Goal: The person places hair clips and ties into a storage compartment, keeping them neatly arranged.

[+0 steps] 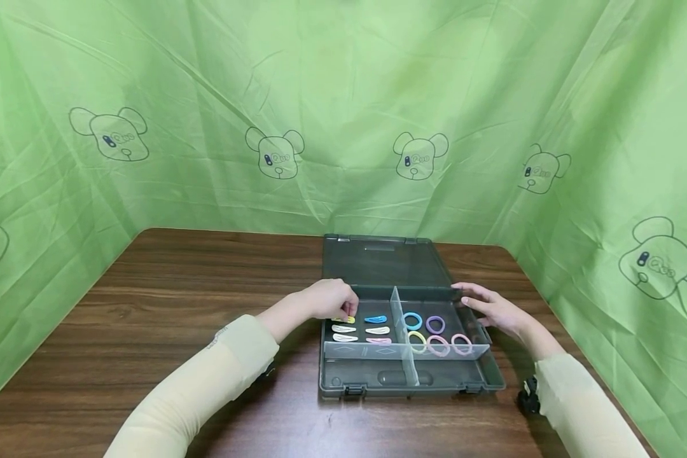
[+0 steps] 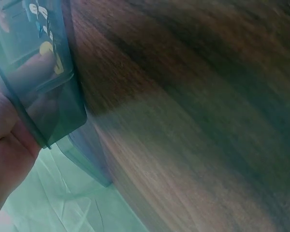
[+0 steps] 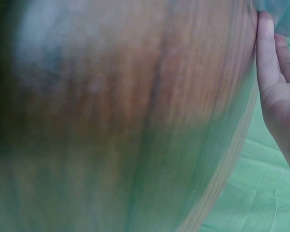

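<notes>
An open grey translucent divided box [image 1: 366, 375] lies on the table. My left hand [image 1: 332, 299] reaches into its back left compartment, thumb and fingertips pinching a yellow snap hair clip [image 1: 352, 320]. Beside and in front of it lie a blue clip [image 1: 374, 319], white clips [image 1: 343, 329], a cream clip [image 1: 378, 330] and a pink clip [image 1: 379, 341]. Through the box wall, the left wrist view shows a finger against the yellow clip [image 2: 58, 65]. With fingers extended, my right hand [image 1: 500, 312] touches the box's back right rim. Its fingers also show in the right wrist view [image 3: 268, 53].
The back right compartment holds several ring hair ties, among them a blue tie [image 1: 405, 320] and a purple tie [image 1: 428, 329]. Clear dividers [image 1: 397, 312] separate the compartments. The raised lid [image 1: 383, 264] leans back behind. Green cloth [image 1: 343, 76] surrounds the wooden table [image 1: 166, 305].
</notes>
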A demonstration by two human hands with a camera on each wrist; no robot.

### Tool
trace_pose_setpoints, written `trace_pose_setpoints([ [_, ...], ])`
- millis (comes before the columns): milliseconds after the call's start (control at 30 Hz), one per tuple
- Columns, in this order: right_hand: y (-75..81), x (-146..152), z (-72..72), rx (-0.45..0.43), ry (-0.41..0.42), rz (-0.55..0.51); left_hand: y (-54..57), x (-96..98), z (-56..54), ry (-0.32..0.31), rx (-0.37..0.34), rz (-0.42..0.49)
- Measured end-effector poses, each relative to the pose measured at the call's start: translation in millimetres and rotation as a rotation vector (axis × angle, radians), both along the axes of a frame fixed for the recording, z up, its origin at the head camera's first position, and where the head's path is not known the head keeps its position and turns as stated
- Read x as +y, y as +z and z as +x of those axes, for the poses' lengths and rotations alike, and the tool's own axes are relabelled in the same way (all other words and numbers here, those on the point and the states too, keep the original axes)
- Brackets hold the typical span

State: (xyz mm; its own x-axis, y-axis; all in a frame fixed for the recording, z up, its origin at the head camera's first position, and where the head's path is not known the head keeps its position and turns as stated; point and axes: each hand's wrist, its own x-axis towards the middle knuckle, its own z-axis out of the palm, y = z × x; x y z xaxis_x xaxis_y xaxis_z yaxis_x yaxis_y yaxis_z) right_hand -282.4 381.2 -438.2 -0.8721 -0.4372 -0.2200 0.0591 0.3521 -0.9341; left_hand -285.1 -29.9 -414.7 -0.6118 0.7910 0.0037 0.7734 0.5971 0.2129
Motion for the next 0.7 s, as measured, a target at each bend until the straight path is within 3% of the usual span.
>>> trace_pose_setpoints([
  [267, 0.3, 0.2, 1.6, 0.007, -0.002, 0.013, -4.2, 3.5, -1.0, 0.045, 0.018, -0.054],
  [700, -0.8, 0.3, 0.6, 0.017, -0.002, 0.019, 1.4, -0.9, 3.4, 0.025, -0.015, 0.013],
])
